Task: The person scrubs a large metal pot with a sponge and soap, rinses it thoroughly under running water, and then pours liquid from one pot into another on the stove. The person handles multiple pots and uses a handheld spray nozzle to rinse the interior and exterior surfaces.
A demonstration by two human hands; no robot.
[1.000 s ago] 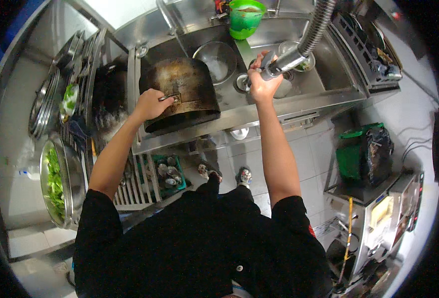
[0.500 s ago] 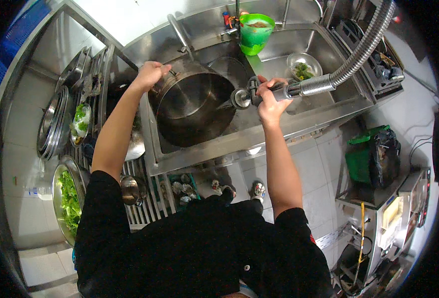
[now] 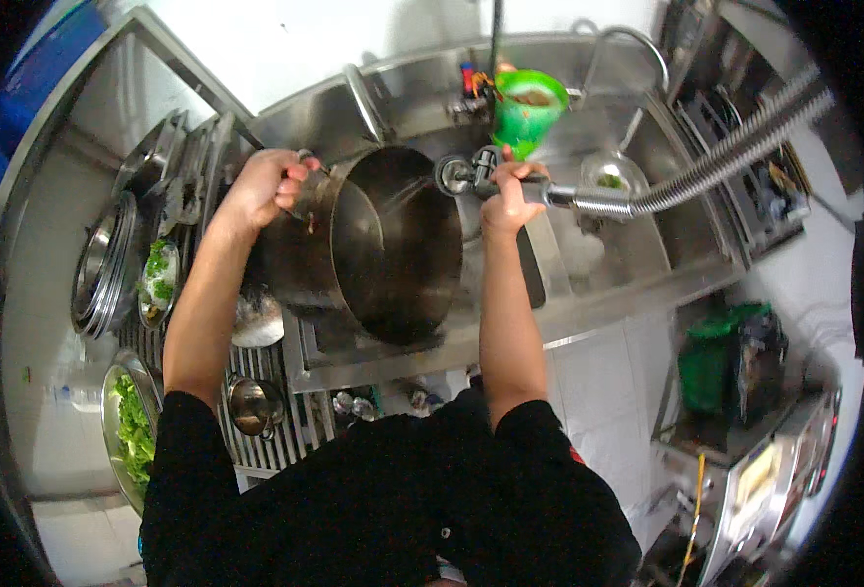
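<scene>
Big pot: the dark pot (image 3: 363, 256) is tipped on its side over the left part of the sink (image 3: 637, 272), its mouth turned to the right; thin streaks of water reach into it
Green bucket: the bucket (image 3: 522, 125) stands near the back of the sink, with something brownish inside
Sink bowl: a metal bowl (image 3: 620, 164) in the right basin holds some green leaves
Large bowl at left: the wide bowl (image 3: 112, 421) is full of leafy greens (image 3: 136, 432)
Oval dish: the dish (image 3: 146, 305) has green and white food in it
Sink edges: the front edge (image 3: 408, 364) runs below the pot's mouth; whether the pot touches it, I cannot tell
Room: a gap lies between the pot's mouth and the sprayer (image 3: 454, 174); floor tiles (image 3: 603, 391) show between the right forearm and the green bin (image 3: 703, 372)
Left fingers: the left hand (image 3: 268, 188) is curled closed round the pot's side handle
Right fingers: the right hand (image 3: 510, 201) is wrapped round the sprayer's grip, ahead of the ribbed hose (image 3: 706, 178)
</scene>
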